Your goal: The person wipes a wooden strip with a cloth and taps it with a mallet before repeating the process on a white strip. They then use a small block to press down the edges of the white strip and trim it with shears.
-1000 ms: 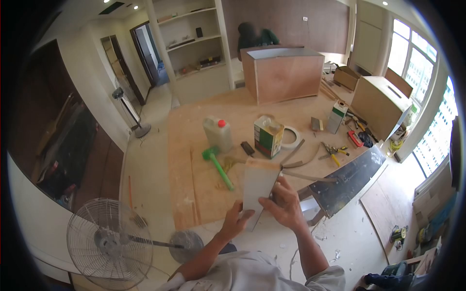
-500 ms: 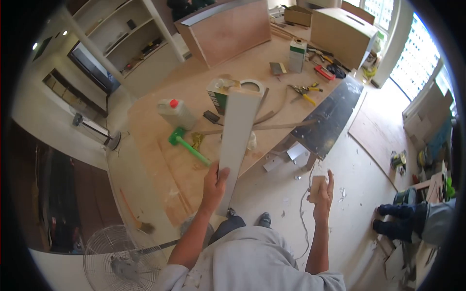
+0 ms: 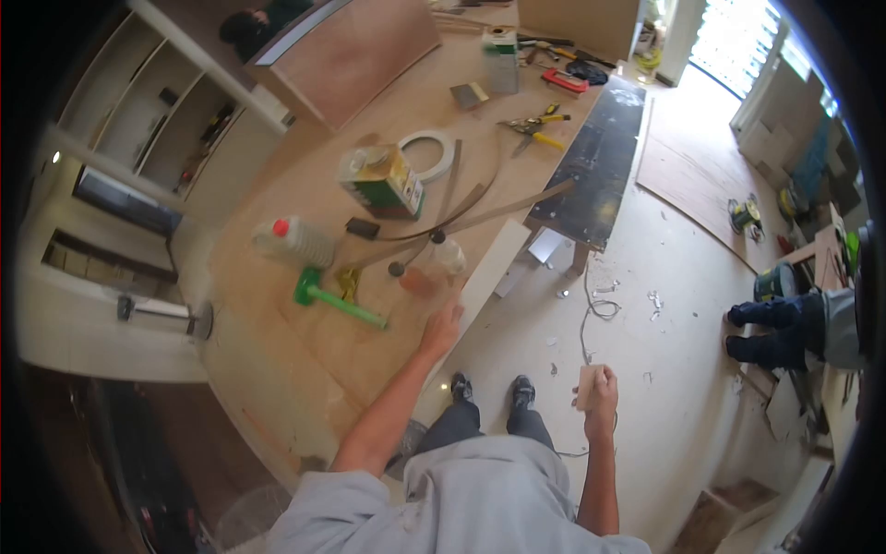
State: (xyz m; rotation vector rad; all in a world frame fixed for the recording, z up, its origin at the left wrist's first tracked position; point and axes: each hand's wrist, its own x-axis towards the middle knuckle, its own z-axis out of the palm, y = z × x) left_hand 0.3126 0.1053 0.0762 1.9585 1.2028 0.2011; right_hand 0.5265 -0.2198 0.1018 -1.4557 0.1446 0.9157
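Observation:
In the head view, my left hand (image 3: 443,331) has its fingers on a long white board (image 3: 492,275), which now slants low along the table's near edge. My right hand (image 3: 602,399) is out over the floor, closed around a flat tan block (image 3: 586,388) that looks like a sanding block. Left of the board, two small bottles stand on the table, one an orange-tinted bottle (image 3: 420,280). A green mallet (image 3: 341,300) lies near my left hand, beside a white jug (image 3: 293,242) with a red cap.
The wooden table (image 3: 268,342) also holds a rectangular can (image 3: 383,185), a tape roll (image 3: 429,155), yellow-handled pliers (image 3: 537,125) and curved strips. A dark panel (image 3: 595,157) juts from its right side. A cable (image 3: 585,323) trails on the floor. Another person's legs (image 3: 775,328) show at right.
The white board has swung down from upright to low along the table edge, uncovering the can, tape roll and bottles. My right hand is lower, fingers closed around the block. The view has shifted.

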